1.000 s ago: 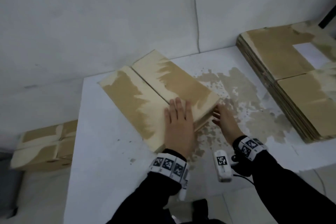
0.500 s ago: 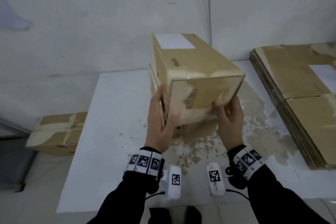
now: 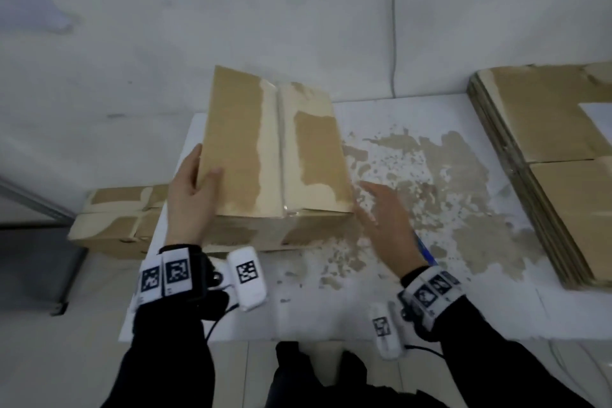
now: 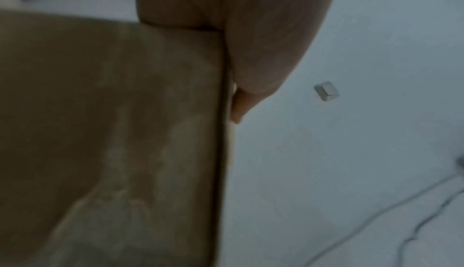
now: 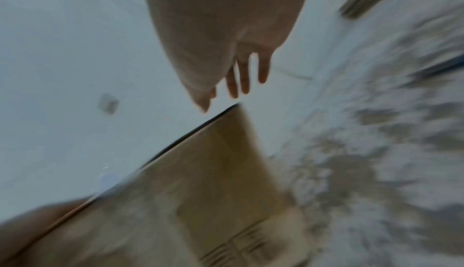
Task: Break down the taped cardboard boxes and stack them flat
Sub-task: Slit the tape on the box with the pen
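A taped cardboard box [image 3: 275,149] stands on the white table [image 3: 314,315] with its taped top seam facing up. My left hand [image 3: 190,189] holds its left side, thumb over the top edge and fingers along the side wall. In the left wrist view the left hand [image 4: 263,43] lies against the box [image 4: 113,132]. My right hand [image 3: 381,209] is off the box, just right of its near right corner, fingers straight and spread, holding nothing. The blurred right wrist view shows the right hand [image 5: 238,77] above the box [image 5: 213,182].
A stack of flattened boxes [image 3: 546,159] lies on the table's right side. More taped boxes [image 3: 116,219] sit on the floor left of the table. A blue object [image 3: 425,247] lies by my right wrist. The wall is close behind.
The box was lifted off the table, turned in both hands and set down with its taped seam up. My right hand has let go and moved away to the right.
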### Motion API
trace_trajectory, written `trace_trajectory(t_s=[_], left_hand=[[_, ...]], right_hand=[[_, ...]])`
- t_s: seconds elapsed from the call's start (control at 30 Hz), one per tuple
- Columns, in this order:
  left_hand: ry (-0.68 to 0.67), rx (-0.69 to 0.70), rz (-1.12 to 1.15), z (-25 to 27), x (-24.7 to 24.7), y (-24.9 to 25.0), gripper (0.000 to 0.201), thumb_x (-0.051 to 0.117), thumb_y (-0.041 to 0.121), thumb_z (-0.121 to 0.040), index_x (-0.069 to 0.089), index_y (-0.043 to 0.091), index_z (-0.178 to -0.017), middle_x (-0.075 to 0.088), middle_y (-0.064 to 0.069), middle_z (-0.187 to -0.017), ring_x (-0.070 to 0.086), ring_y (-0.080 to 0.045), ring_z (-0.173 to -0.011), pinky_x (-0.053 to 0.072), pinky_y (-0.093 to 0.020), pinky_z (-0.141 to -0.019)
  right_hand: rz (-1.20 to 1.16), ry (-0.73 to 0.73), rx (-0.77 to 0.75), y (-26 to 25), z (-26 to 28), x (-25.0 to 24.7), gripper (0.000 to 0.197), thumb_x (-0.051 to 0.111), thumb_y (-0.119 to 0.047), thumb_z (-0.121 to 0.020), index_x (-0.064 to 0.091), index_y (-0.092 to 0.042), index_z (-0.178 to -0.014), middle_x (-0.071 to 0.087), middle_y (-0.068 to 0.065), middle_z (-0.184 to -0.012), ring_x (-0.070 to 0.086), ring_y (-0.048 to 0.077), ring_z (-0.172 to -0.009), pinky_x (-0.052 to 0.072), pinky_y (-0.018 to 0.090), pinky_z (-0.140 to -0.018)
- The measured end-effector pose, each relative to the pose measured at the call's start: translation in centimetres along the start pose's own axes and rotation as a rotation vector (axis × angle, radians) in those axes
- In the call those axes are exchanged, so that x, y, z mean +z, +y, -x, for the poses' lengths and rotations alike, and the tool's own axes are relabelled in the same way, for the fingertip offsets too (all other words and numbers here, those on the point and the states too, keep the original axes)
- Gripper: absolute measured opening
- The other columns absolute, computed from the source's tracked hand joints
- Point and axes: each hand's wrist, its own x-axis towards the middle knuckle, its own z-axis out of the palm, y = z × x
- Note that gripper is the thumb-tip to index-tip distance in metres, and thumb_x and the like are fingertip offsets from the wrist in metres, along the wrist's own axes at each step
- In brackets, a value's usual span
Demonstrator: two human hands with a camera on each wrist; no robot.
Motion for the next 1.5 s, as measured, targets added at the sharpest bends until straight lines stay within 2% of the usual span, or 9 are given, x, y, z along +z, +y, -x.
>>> trace_trajectory(t_s=[0.17,0.4,0.57,0.67,0.83,0.93,1.23,1.37,1.5], left_hand=[[-0.017,-0.059,0.126,-1.3,-1.8,-3.0,0.044,0.049,0.015,-0.099,0.041,0.020,-0.143,0.054,-0.003,-0.135,0.055,-0.016,-0.119,0.047,-0.029,-0.098],[0.017,-0.173,0.200,0.0,-2.4,-8.7,0.043,0.042,0.017,-0.102,0.034,0.018,-0.144,0.051,-0.003,-0.133,0.054,-0.014,-0.112,0.048,-0.009,-0.074],[-0.064,-0.081,-0.120,0.2,-1.0,-9.2,0.049,0.038,0.018,-0.101,0.021,0.009,-0.146,0.041,-0.013,-0.142,0.046,-0.028,-0.125,0.041,-0.038,-0.101],[-0.186,0.121,-0.522,-1.9,-2.2,-8.5,0.058,0.043,0.026,-0.096,0.023,0.005,-0.146,0.017,-0.016,-0.156,0.016,-0.027,-0.144,0.018,-0.040,-0.117],[-0.471,0.458,-0.821,-8.3,-4.2,-8.8,0.080,0.025,0.065,-0.090,0.019,0.012,-0.151,0.008,-0.007,-0.160,0.001,-0.018,-0.148,-0.003,-0.036,-0.119],[-0.540,0.569,-0.885,-9.9,-3.7,-9.8,0.088,0.009,0.068,-0.085,0.008,0.013,-0.153,0.001,-0.007,-0.161,-0.006,-0.016,-0.148,-0.012,-0.034,-0.118],[-0.517,0.565,-0.744,-10.1,-3.1,-10.8,0.088,0.010,0.067,-0.085,0.003,0.013,-0.153,-0.005,-0.005,-0.160,-0.013,-0.012,-0.146,-0.013,-0.026,-0.117],[-0.509,0.554,-0.722,-10.1,-3.1,-10.9,0.089,0.010,0.066,-0.084,0.005,0.010,-0.153,-0.003,-0.006,-0.160,-0.011,-0.014,-0.147,-0.012,-0.027,-0.118],[-0.507,0.548,-0.748,-10.0,-3.1,-10.7,0.090,0.008,0.066,-0.083,0.005,0.009,-0.153,-0.003,-0.006,-0.161,-0.011,-0.015,-0.147,-0.011,-0.028,-0.118]], right_hand=[[0.589,-0.053,0.634,10.6,3.5,-2.8,0.046,0.067,-0.030,-0.085,0.051,0.006,-0.109,0.050,0.028,-0.113,0.049,0.041,-0.105,0.044,0.046,-0.083],[0.134,-0.005,0.557,5.7,1.7,-2.5,0.015,0.053,-0.017,-0.095,0.041,-0.006,-0.095,0.061,0.019,-0.082,0.055,0.030,-0.063,0.046,0.036,-0.056],[-0.013,-0.098,0.269,-6.1,-3.9,-1.8,0.011,0.045,-0.020,-0.098,0.038,-0.011,-0.101,0.047,0.010,-0.068,0.041,0.023,-0.053,0.035,0.034,-0.051],[-0.131,-0.223,0.255,-12.3,-8.3,0.3,0.008,0.037,-0.015,-0.098,0.036,-0.015,-0.106,0.050,0.008,-0.075,0.039,0.018,-0.053,0.034,0.030,-0.047],[0.221,-0.426,0.186,-18.7,-15.8,7.2,0.021,0.034,-0.008,-0.096,0.036,-0.010,-0.117,0.053,0.014,-0.091,0.047,0.022,-0.062,0.038,0.027,-0.044],[0.455,-0.456,0.201,-19.9,-17.8,10.3,0.009,0.031,-0.003,-0.096,0.029,-0.008,-0.104,0.041,0.009,-0.077,0.039,0.018,-0.059,0.031,0.028,-0.048],[0.553,-0.406,0.213,-20.3,-19.1,12.9,0.017,0.032,-0.004,-0.096,0.040,-0.007,-0.111,0.044,0.012,-0.090,0.039,0.018,-0.063,0.028,0.025,-0.049],[0.608,-0.378,0.179,-20.3,-18.9,13.6,0.015,0.031,0.002,-0.094,0.037,-0.009,-0.102,0.040,0.006,-0.076,0.044,0.025,-0.078,0.030,0.028,-0.056],[0.702,-0.434,0.187,-21.0,-19.6,14.5,0.027,0.033,-0.002,-0.097,0.043,0.003,-0.121,0.052,0.022,-0.114,0.049,0.030,-0.092,0.034,0.032,-0.072]])
